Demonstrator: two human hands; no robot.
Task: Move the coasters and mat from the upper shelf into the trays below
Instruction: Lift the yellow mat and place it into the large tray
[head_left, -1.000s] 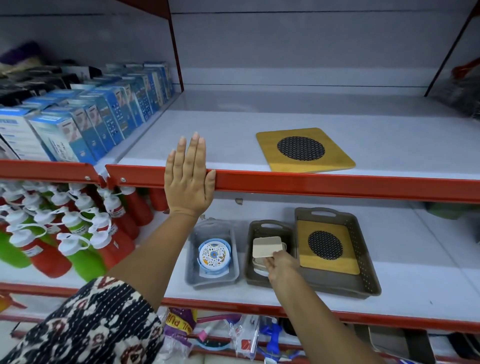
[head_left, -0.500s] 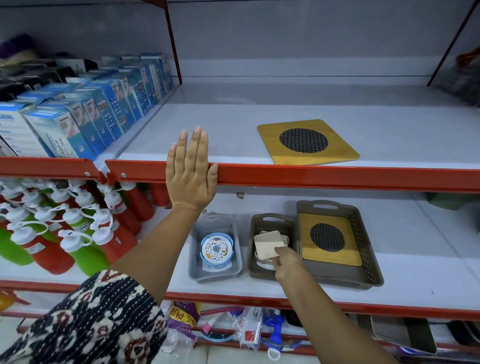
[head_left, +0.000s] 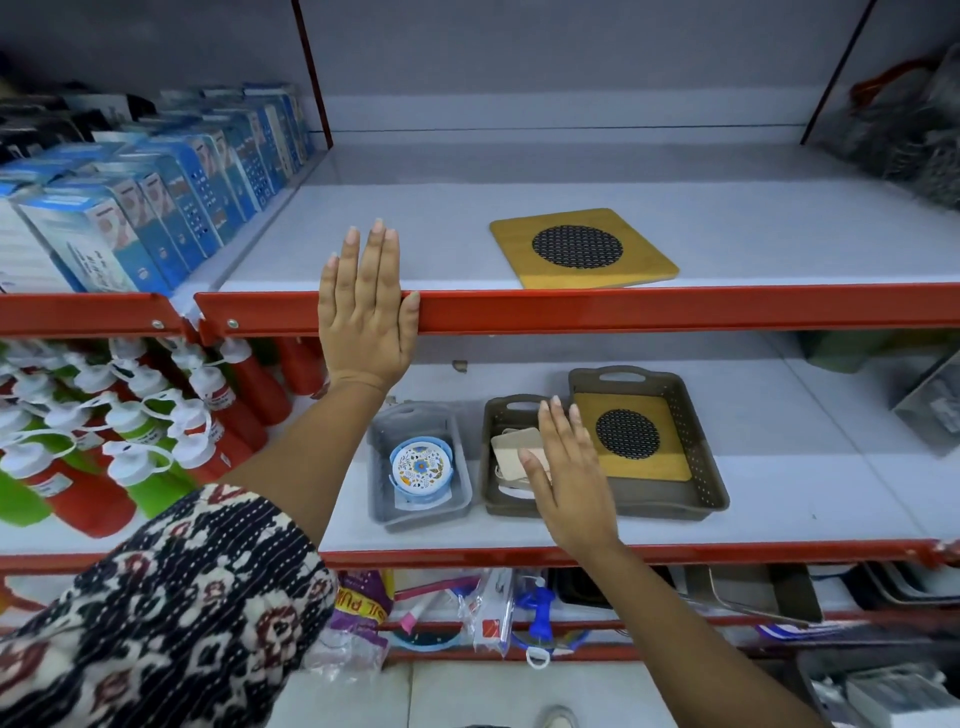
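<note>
A square yellow mat (head_left: 584, 248) with a black round centre lies on the upper shelf near its red front rail. Below, three trays stand side by side: a grey small tray (head_left: 382, 488) with a round blue patterned coaster (head_left: 420, 466), a brown middle tray (head_left: 491, 457) with beige square coasters (head_left: 511, 452), and a larger brown tray (head_left: 698, 441) holding a second yellow mat (head_left: 631, 436). My left hand (head_left: 363, 312) rests flat on the upper rail, fingers apart. My right hand (head_left: 569, 478) hovers open over the middle tray, holding nothing.
Blue boxes (head_left: 156, 208) fill the upper shelf's left side. Red and green squeeze bottles (head_left: 119, 431) crowd the lower shelf's left. Dark packets (head_left: 914, 124) sit at the upper right, a grey container (head_left: 935, 405) at the lower right. Packaged goods hang under the lower shelf.
My right hand has let go of the beige square coaster, which now lies in the middle tray, and has opened and drawn back a little. My left hand has stayed on the rail.
</note>
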